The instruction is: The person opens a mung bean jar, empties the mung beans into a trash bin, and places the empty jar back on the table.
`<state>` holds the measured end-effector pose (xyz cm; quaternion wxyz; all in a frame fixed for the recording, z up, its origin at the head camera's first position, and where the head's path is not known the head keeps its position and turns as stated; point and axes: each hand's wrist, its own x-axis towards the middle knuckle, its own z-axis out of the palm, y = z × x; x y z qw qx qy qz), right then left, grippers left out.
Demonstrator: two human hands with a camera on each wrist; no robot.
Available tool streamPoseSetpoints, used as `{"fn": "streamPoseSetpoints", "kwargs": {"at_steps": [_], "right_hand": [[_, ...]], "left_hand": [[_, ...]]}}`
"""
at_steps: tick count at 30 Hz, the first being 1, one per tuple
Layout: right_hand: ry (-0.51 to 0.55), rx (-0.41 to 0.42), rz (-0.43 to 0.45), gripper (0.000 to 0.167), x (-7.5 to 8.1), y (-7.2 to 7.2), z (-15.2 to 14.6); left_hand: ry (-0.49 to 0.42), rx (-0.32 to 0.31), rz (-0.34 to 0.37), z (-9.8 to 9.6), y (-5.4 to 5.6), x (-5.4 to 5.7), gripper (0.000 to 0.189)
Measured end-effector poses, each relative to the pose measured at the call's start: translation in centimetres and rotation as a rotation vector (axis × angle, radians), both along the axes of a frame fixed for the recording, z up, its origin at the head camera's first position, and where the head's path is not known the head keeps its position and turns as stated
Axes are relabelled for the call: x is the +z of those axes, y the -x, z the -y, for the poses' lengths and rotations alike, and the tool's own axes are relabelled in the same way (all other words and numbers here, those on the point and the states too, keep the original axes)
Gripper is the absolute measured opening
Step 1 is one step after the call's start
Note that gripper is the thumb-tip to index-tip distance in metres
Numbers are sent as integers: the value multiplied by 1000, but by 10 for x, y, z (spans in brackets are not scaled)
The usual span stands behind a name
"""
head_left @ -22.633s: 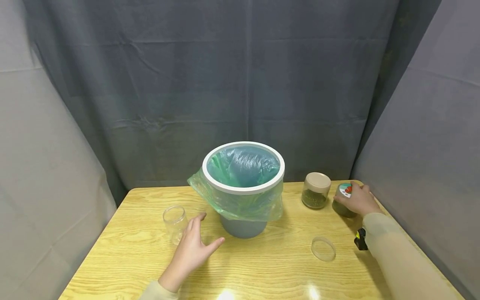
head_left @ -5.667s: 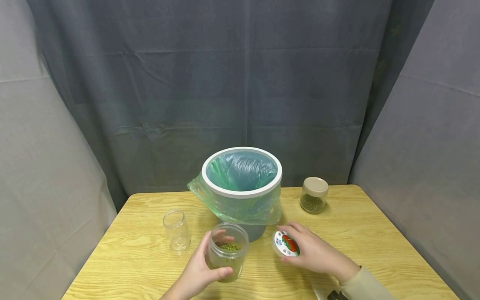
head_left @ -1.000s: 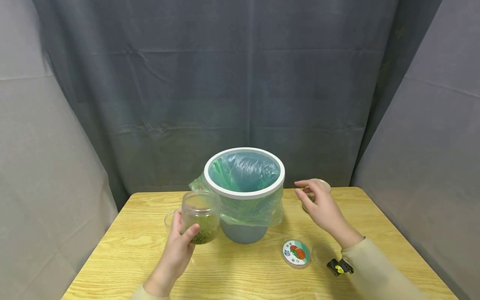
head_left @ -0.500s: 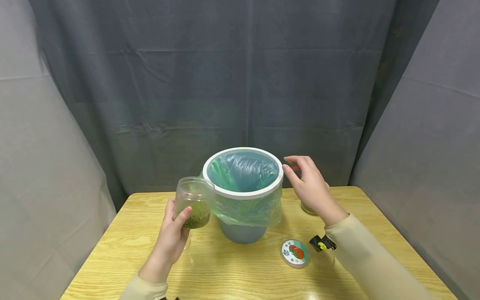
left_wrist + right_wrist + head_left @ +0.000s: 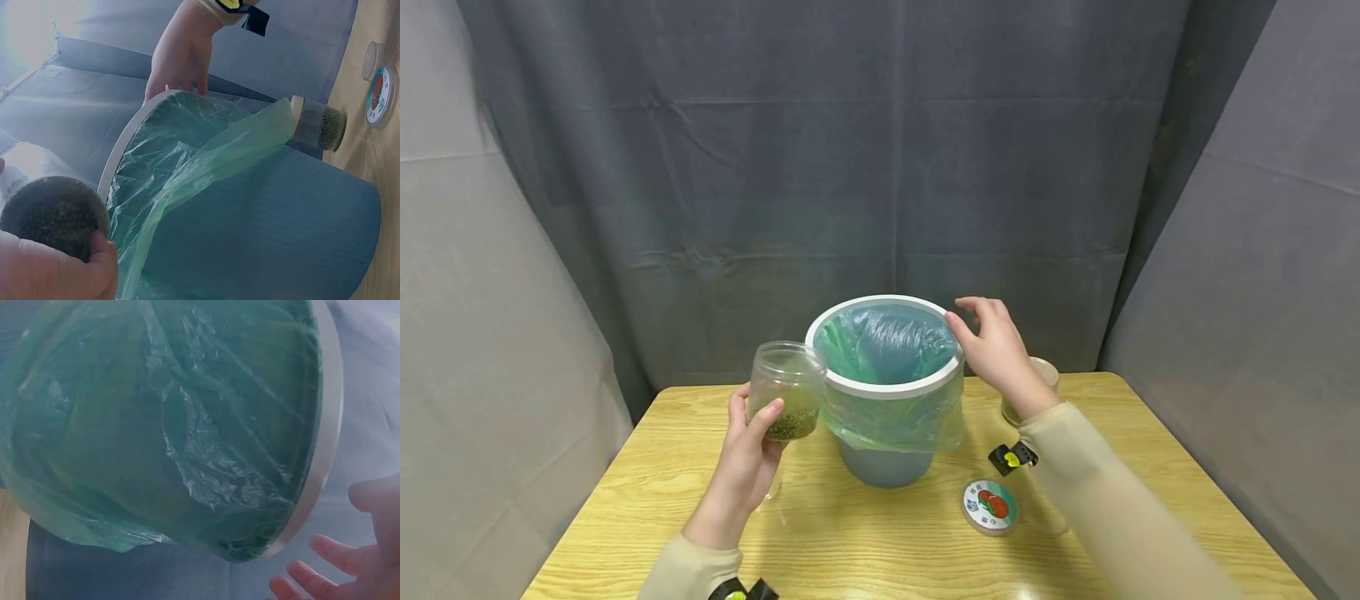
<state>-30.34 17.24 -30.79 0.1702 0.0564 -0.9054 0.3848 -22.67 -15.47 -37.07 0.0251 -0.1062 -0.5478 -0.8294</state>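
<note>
My left hand (image 5: 743, 458) grips an uncapped clear jar (image 5: 786, 379) partly filled with small green beans (image 5: 793, 421). It holds the jar above the table, tilted slightly, at the left of the bin (image 5: 886, 468). In the left wrist view the jar's dark base (image 5: 53, 215) shows beside the bin's rim. A green plastic bag (image 5: 895, 421) lines the bin and folds over outside, under a white ring (image 5: 880, 389). At the ring's right side hovers my right hand (image 5: 1000, 354), fingers spread and loosely bent. The right wrist view shows those fingertips (image 5: 325, 545) apart from the ring.
A round lid (image 5: 990, 506) with a tomato picture lies on the table (image 5: 865, 550), a faint clear lid (image 5: 1048, 518) beside it. Behind my right forearm stands a capped bean jar (image 5: 1047, 371). A clear empty jar (image 5: 773, 487) is mostly hidden behind my left hand.
Since a second ago, the left hand has raised the bean jar toward the bin's rim. The right hand has moved left and up to the rim. Earlier, the tomato lid was set on the table.
</note>
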Motion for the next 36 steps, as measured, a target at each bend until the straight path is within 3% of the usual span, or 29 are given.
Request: {"fn": "streamPoseSetpoints", "kwargs": {"at_steps": [9,21,28,36], "right_hand": [[41,-26,123,63,-7,23,1],[170,64,327,68,-7,37,6],[213,44,378,70,-8,44,11],[269,40,410,62,-8,47,18]], "left_hand": [[-39,-3,-34,-2,3,-3,35],[-106,-9,-34,-6,9,-10,36],[-148,-6,-15,-10,9,-14,45],[-156,-18,6,-12,8,-15,41]]}}
